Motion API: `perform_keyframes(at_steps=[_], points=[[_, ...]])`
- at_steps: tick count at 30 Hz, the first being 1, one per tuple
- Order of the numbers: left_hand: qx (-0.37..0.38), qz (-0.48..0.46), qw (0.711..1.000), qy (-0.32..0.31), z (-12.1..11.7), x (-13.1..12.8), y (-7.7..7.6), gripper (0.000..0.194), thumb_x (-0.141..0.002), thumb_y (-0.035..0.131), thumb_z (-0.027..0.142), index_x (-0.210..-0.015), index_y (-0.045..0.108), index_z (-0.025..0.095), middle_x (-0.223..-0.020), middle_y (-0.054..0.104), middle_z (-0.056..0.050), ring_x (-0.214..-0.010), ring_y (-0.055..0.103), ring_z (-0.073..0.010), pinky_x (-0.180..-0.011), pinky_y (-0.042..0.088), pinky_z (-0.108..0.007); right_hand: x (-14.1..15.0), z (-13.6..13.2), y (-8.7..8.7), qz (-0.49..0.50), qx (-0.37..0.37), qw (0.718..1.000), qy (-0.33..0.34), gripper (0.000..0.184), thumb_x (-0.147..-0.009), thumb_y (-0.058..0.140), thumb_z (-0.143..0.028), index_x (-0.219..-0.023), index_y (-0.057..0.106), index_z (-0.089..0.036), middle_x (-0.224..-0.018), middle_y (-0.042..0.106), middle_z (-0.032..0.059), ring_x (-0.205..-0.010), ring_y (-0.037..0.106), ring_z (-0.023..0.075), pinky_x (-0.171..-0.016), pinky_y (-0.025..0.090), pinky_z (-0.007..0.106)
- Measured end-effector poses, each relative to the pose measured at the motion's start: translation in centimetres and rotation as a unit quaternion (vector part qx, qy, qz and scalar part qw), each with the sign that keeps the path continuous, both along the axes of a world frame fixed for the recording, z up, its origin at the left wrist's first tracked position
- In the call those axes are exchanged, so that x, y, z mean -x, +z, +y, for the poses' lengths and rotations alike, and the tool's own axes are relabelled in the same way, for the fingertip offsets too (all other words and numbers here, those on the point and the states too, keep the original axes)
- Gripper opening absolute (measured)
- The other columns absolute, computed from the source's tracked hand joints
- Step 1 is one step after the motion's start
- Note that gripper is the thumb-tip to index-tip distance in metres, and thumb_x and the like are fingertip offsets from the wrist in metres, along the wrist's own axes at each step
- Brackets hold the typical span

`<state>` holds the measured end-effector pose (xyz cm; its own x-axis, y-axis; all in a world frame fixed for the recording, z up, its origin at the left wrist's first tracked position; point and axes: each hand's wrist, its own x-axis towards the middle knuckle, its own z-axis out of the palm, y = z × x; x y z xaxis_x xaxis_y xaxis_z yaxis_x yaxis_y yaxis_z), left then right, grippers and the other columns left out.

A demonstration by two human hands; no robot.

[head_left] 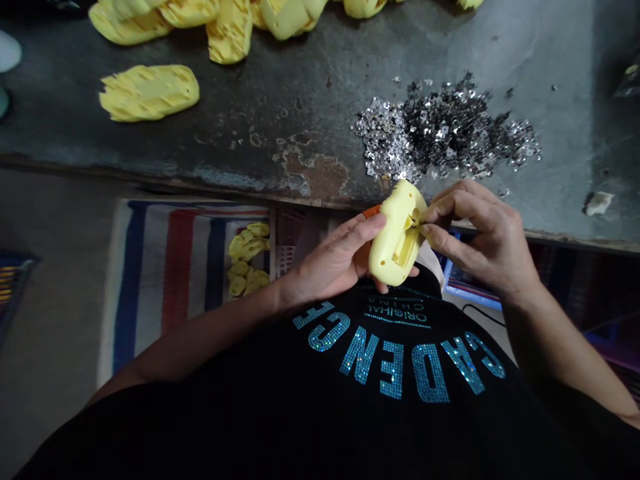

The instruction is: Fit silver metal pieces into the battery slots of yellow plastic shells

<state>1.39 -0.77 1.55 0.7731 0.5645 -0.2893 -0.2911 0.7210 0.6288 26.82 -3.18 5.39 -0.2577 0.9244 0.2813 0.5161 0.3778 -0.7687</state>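
My left hand [340,257] is closed round a yellow plastic shell [389,243], thumb on its near side and fingers beneath. The shell is rounded, with small holes and a long rectangular recess turned up towards me. At the recess's upper end, the thumb and forefinger of my right hand [483,237] are pinched together. Whatever is between those fingertips is too small to make out. Just beyond the shell, a heap of small shiny metal plates [450,130] lies on the worn grey table [280,93].
Another yellow shell [150,92] lies at the table's left, with several more [230,30] piled at the back. Below the table edge are a striped woven sheet [175,267], yellow pieces [249,260] and a blue crate [470,293]. A whitish lump [599,203] sits near the right edge.
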Motion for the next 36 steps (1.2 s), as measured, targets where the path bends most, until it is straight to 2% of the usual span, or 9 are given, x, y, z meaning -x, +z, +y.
perform_keyframes(at_steps=[3,8,12,16,20,24,28,32,36], points=[[0.016,-0.006,1.0,-0.001,0.1,0.1,-0.2,0.08,-0.106,0.079,0.072,-0.166,0.06,0.022,-0.136,0.088,-0.017,-0.101,0.094,-0.0352,-0.052,0.066,-0.025,0.1,-0.9,-0.1,0.0,-0.049,0.998,-0.03,0.007,-0.104,0.082,-0.026,-0.103,0.078,-0.032,-0.101,0.08,0.0053,-0.09,0.075,0.0276,-0.078,0.064,0.047],[0.022,-0.001,1.0,0.0,0.1,0.0,-0.2,0.084,-0.104,0.08,0.071,-0.165,0.061,0.017,-0.139,0.086,-0.021,-0.103,0.093,-0.0377,-0.05,0.066,-0.026,0.6,-2.2,-0.4,-0.023,-0.101,0.992,-0.074,0.016,-0.103,0.081,-0.018,-0.109,0.08,-0.033,-0.108,0.084,0.0061,-0.098,0.079,0.0297,-0.085,0.061,0.05],[-0.015,0.019,0.999,0.026,-0.3,-0.2,0.2,0.084,-0.104,0.082,0.073,-0.167,0.062,0.023,-0.137,0.087,-0.018,-0.098,0.093,-0.0337,-0.051,0.066,-0.026,0.8,-2.1,-0.1,-0.02,-0.103,0.993,-0.056,0.011,-0.104,0.083,-0.022,-0.108,0.081,-0.032,-0.102,0.082,0.0054,-0.095,0.079,0.0299,-0.081,0.058,0.049],[-0.052,0.052,0.994,0.076,-1.1,-0.3,0.7,0.083,-0.1,0.09,0.068,-0.167,0.064,0.027,-0.132,0.089,-0.013,-0.095,0.092,-0.029,-0.057,0.068,-0.025,0.8,-1.4,0.4,-0.124,-0.149,0.981,-0.013,0.002,-0.108,0.083,-0.028,-0.11,0.082,-0.028,-0.103,0.083,0.0072,-0.091,0.076,0.0289,-0.079,0.051,0.048],[-0.051,0.053,0.994,0.081,-1.4,-0.3,0.9,0.083,-0.1,0.093,0.065,-0.168,0.065,0.027,-0.131,0.09,-0.012,-0.094,0.092,-0.0278,-0.06,0.068,-0.025,1.0,-1.2,0.2,-0.176,-0.154,0.972,-0.012,0.011,-0.106,0.084,-0.036,-0.101,0.078,-0.028,-0.099,0.081,0.0062,-0.086,0.07,0.0271,-0.08,0.046,0.047],[-0.025,0.015,0.999,0.037,-0.9,-0.1,0.9,0.082,-0.105,0.085,0.068,-0.171,0.06,0.028,-0.134,0.089,-0.013,-0.094,0.093,-0.0315,-0.054,0.068,-0.027,1.0,-1.3,-0.1,-0.088,-0.13,0.988,-0.006,0.009,-0.106,0.082,-0.03,-0.102,0.075,-0.028,-0.099,0.077,0.0051,-0.09,0.071,0.0267,-0.082,0.05,0.046],[-0.004,-0.01,1.0,-0.003,-0.4,-0.1,0.8,0.077,-0.107,0.08,0.071,-0.164,0.064,0.023,-0.127,0.089,-0.014,-0.095,0.094,-0.0339,-0.053,0.067,-0.027,0.6,-1.1,0.0,0.042,-0.05,0.998,-0.023,0.015,-0.108,0.08,-0.034,-0.094,0.075,-0.03,-0.091,0.075,0.0034,-0.085,0.07,0.0256,-0.078,0.056,0.044],[0.004,-0.02,1.0,-0.008,-0.4,-0.1,0.7,0.068,-0.108,0.078,0.069,-0.157,0.068,0.023,-0.121,0.089,-0.012,-0.095,0.093,-0.0323,-0.055,0.067,-0.026,0.2,-0.7,-0.2,0.068,0.0,0.997,-0.034,0.027,-0.109,0.08,-0.047,-0.089,0.074,-0.029,-0.086,0.074,0.0035,-0.081,0.068,0.0249,-0.076,0.058,0.045],[0.002,-0.021,1.0,-0.007,-0.5,-0.2,0.7,0.063,-0.107,0.08,0.07,-0.149,0.07,0.024,-0.12,0.088,-0.009,-0.094,0.093,-0.0312,-0.055,0.067,-0.026,0.0,-0.7,-0.5,0.102,0.017,0.994,-0.025,0.022,-0.109,0.082,-0.042,-0.092,0.077,-0.029,-0.09,0.074,0.0025,-0.082,0.067,0.0231,-0.076,0.056,0.043]])
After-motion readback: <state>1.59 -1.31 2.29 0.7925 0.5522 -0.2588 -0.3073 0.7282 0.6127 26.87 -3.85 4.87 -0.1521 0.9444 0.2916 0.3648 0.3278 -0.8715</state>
